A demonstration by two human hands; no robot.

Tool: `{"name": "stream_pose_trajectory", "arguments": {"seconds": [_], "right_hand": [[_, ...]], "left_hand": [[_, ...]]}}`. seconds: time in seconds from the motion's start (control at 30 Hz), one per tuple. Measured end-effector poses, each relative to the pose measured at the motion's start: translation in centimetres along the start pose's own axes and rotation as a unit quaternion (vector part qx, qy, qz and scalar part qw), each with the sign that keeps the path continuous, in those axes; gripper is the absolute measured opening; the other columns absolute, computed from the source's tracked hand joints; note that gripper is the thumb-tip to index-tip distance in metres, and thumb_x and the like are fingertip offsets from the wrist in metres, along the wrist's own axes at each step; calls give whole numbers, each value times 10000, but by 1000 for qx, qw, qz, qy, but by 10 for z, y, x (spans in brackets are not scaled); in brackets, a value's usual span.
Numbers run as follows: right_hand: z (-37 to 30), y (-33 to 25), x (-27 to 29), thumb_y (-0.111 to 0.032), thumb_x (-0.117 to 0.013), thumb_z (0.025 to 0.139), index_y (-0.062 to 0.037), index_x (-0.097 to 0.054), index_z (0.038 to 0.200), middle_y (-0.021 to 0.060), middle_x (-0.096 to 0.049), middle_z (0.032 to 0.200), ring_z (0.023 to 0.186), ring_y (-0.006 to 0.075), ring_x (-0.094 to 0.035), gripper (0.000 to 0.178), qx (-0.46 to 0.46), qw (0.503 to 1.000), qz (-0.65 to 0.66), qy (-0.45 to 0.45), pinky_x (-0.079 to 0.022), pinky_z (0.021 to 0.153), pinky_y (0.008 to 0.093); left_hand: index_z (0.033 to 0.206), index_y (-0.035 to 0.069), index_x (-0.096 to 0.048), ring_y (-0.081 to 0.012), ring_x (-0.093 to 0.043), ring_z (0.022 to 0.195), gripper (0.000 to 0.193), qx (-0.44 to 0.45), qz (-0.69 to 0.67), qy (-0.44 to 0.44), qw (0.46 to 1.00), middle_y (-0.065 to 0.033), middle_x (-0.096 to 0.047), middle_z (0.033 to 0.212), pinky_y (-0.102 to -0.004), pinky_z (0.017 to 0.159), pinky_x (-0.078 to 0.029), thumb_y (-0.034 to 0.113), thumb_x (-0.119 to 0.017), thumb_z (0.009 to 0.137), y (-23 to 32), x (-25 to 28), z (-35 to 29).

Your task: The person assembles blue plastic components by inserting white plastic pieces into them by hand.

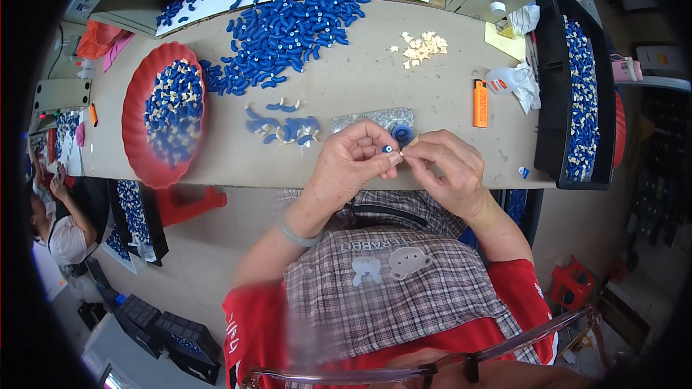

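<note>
At the table's front edge, my left hand [349, 157] pinches a small blue curved piece [387, 149] with a pale round end. Facing it, my right hand [453, 171] closes thumb and fingertips on a tiny cream piece [403, 154], which meets or nearly meets the blue one. Just behind my hands lie a clear flat packet [367, 117] and a round blue cap-like thing [402, 133]. A small group of blue pieces with cream ends [288, 130] rests left of my left hand.
A large pile of blue pieces [288, 36] and a smaller cream pile [424, 49] lie farther back. A red scalloped tray [132, 115] stands left, a black bin [553, 112] right. Near the bin are an orange lighter [480, 104] and white bottle [508, 79]. Another person [71, 238] sits far left.
</note>
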State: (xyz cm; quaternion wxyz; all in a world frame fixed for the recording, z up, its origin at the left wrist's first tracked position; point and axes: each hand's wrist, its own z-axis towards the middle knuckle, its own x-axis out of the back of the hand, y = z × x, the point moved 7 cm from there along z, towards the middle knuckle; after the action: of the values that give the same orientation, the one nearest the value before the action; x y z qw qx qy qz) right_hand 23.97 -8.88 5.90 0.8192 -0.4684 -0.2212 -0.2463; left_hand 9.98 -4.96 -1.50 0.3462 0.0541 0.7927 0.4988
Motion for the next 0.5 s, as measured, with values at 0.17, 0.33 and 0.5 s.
{"name": "stream_pose_trajectory", "arguments": {"seconds": [0.17,0.33,0.5], "right_hand": [[-2,12,4,60,-791,707,-23,-694,864,85,-678,820,695,229,-685,202,40,998,-48,18,-552,574,322],[-15,27,-2,46,-796,694,-27,-699,858,76,-664,820,696,227,-671,204,64,992,-103,18,-545,578,323],[-19,32,-4,40,-795,693,-26,-704,858,74,-662,836,694,223,-666,199,72,991,-110,26,-542,575,322]], "left_hand": [[1134,-25,-680,-84,-640,690,211,9,70,31,997,-94,-731,965,-212,649,-541,21,-698,929,8,7,-5],[1198,-14,-694,-88,-644,753,249,-19,101,52,993,-93,-739,1029,-232,704,-548,37,-663,956,12,20,-8],[1206,-12,-694,-99,-651,823,246,-58,62,83,993,-103,-735,1054,-248,755,-549,11,-622,972,15,25,-11]]}}
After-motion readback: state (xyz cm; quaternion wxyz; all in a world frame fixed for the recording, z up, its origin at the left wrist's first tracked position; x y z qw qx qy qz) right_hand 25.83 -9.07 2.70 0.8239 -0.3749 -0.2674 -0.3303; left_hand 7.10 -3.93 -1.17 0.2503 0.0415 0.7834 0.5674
